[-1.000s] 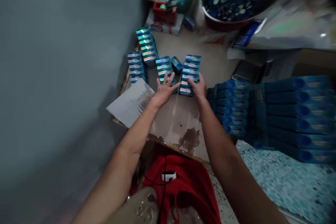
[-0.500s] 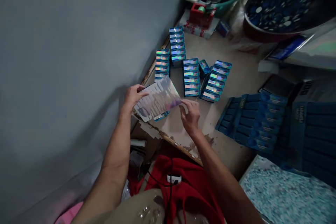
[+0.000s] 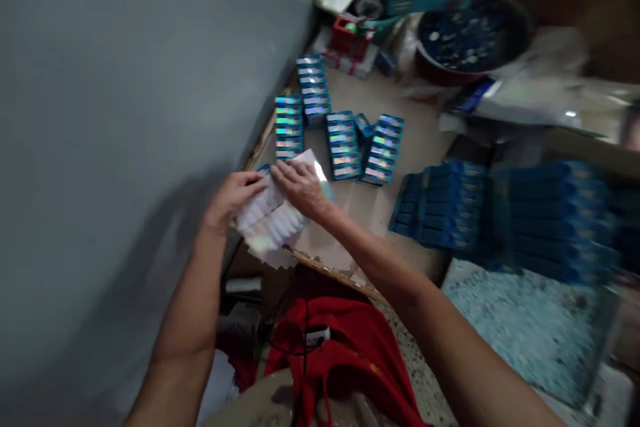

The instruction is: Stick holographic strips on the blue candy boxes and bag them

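A shiny, pale sheet [image 3: 277, 223] with rows of strips sits tilted over the table's near left corner, blurred by motion. My left hand [image 3: 233, 197] grips its left edge, fingers closed over the top and thumb out of sight. My right hand [image 3: 303, 187] lies across the sheet's upper part with its fingers stretched out, the tips close to my left fingers; its thumb is hidden. Just beyond the sheet stand rows of small blue boxes with shiny strips: a left row [image 3: 289, 127], a back row [image 3: 313, 90], a middle row [image 3: 343, 145] and a right row [image 3: 383, 149].
A grey wall [image 3: 125, 80] borders the table on the left. Bundled blue boxes [image 3: 445, 203] are stacked at right, with a tray of pale blue bits [image 3: 520, 327] below. Farther back are a round tub [image 3: 470, 40] and a red tape dispenser [image 3: 350, 37].
My right hand has left the sheet's right edge and moved left onto its upper part. The sheet has shifted lower left in view. The camera's view has turned somewhat.
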Demonstrator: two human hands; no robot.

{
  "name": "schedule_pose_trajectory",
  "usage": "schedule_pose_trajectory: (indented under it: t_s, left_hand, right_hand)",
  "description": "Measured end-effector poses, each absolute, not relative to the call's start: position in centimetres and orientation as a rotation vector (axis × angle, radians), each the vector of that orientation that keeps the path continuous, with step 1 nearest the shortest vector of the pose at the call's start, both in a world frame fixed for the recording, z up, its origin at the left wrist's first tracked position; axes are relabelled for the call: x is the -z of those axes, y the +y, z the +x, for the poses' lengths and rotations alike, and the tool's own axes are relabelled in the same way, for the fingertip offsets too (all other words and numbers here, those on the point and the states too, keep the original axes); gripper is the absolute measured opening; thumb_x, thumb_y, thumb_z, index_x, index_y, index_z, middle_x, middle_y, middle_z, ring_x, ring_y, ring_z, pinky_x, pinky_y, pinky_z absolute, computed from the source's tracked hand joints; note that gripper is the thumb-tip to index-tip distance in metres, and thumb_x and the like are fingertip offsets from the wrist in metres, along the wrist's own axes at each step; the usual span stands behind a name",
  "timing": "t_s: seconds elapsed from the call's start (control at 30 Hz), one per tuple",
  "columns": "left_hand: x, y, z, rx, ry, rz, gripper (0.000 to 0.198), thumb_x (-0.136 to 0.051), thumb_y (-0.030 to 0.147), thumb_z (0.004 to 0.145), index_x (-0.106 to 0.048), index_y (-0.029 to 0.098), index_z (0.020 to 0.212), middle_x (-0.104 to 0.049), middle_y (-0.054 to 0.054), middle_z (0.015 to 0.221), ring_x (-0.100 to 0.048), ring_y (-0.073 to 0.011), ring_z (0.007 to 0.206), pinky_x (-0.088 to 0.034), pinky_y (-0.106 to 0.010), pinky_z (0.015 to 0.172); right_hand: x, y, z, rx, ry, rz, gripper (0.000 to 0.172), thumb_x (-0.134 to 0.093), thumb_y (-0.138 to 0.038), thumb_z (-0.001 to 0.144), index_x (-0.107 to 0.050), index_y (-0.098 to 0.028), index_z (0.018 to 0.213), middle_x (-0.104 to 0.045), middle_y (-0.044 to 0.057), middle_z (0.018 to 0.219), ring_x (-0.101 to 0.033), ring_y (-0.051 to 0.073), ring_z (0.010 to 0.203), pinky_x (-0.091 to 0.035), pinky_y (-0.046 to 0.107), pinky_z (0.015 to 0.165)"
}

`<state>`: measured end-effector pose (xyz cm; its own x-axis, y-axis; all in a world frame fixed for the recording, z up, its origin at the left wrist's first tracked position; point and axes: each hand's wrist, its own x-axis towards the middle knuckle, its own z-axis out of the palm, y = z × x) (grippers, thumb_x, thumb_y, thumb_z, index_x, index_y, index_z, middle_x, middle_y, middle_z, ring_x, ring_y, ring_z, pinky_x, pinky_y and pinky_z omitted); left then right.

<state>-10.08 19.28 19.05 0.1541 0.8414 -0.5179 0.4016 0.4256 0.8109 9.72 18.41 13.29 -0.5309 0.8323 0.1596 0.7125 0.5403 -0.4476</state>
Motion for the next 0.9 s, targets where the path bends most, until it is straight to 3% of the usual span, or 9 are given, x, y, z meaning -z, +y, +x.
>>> schedule_pose_trajectory:
  t_s: [0.17,0.33,0.47,0.6,0.73,0.83,0.9]
  left_hand:
    - [-19.1,19.3,-9.0,-0.315,1.409,0.999,0.055,-0.093,0.057,0.053,-0.078,0.018,0.088,-0.075,-0.005,0.080,-0.061,-0.0174,0.066,-0.047,-0.024,0.056]
    - [-18.5,19.3,-5.5,-0.096,1.274,1.079,0.049,-0.090,0.056,0.056,-0.078,0.019,0.085,-0.072,-0.002,0.074,-0.056,-0.0153,0.062,-0.042,-0.022,0.051]
    - [-17.7,19.1,-1.0,-0.075,1.147,1.104,0.047,-0.088,0.055,0.056,-0.077,0.018,0.083,-0.071,-0.002,0.074,-0.054,-0.0144,0.061,-0.042,-0.023,0.054]
    - [-15.4,18.8,4.2,0.031,1.040,1.214,0.042,-0.081,0.054,0.060,-0.075,0.017,0.079,-0.068,-0.001,0.071,-0.053,-0.0154,0.063,-0.040,-0.023,0.055]
    - [-11.3,18.1,8.1,0.105,1.036,1.442,0.032,-0.072,0.049,0.065,-0.071,0.018,0.072,-0.063,0.001,0.065,-0.052,-0.0166,0.064,-0.038,-0.024,0.057]
    - [-8.9,17.0,9.3,0.243,1.160,1.653,0.018,-0.069,0.037,0.069,-0.067,0.019,0.066,-0.061,0.000,0.061,-0.057,-0.0200,0.069,-0.043,-0.026,0.063]
    - [-8.4,15.8,9.6,0.276,1.266,1.740,0.012,-0.068,0.028,0.071,-0.072,0.017,0.075,-0.070,-0.005,0.075,-0.063,-0.0252,0.080,-0.048,-0.031,0.073]
  right_hand:
    - [-12.8,14.8,11.9,-0.362,-2.441,-1.318,0.041,-0.041,-0.021,0.110,-0.062,-0.021,0.145,-0.057,0.009,0.159,-0.050,0.027,0.146,-0.031,0.052,0.127]
    - [-13.3,10.9,15.7,-0.357,-2.353,-1.438,0.034,-0.050,-0.022,0.107,-0.068,-0.024,0.137,-0.063,0.010,0.152,-0.056,0.026,0.139,-0.035,0.050,0.123]
    - [-14.8,8.2,20.0,-0.260,-2.257,-1.565,0.030,-0.052,-0.023,0.107,-0.071,-0.023,0.131,-0.070,0.008,0.143,-0.057,0.025,0.135,-0.032,0.048,0.121]
    - [-16.0,6.0,24.2,-0.176,-2.224,-1.731,0.023,-0.054,-0.021,0.106,-0.076,-0.024,0.109,-0.080,0.005,0.113,-0.063,0.023,0.114,-0.034,0.043,0.106]
    - [-17.1,3.5,27.4,-0.319,-2.215,-1.877,0.024,-0.058,-0.023,0.103,-0.074,-0.023,0.085,-0.076,0.004,0.079,-0.063,0.020,0.085,-0.034,0.038,0.082]
    - [-18.8,1.3,29.8,-0.517,-2.029,-1.955,0.016,-0.064,-0.025,0.100,-0.076,-0.024,0.089,-0.078,0.003,0.084,-0.065,0.019,0.081,-0.035,0.035,0.079]
    - [-20.0,0.1,31.7,-0.649,-1.835,-1.969,0.009,-0.069,-0.025,0.096,-0.078,-0.025,0.097,-0.080,0.002,0.089,-0.067,0.017,0.082,-0.037,0.032,0.079]
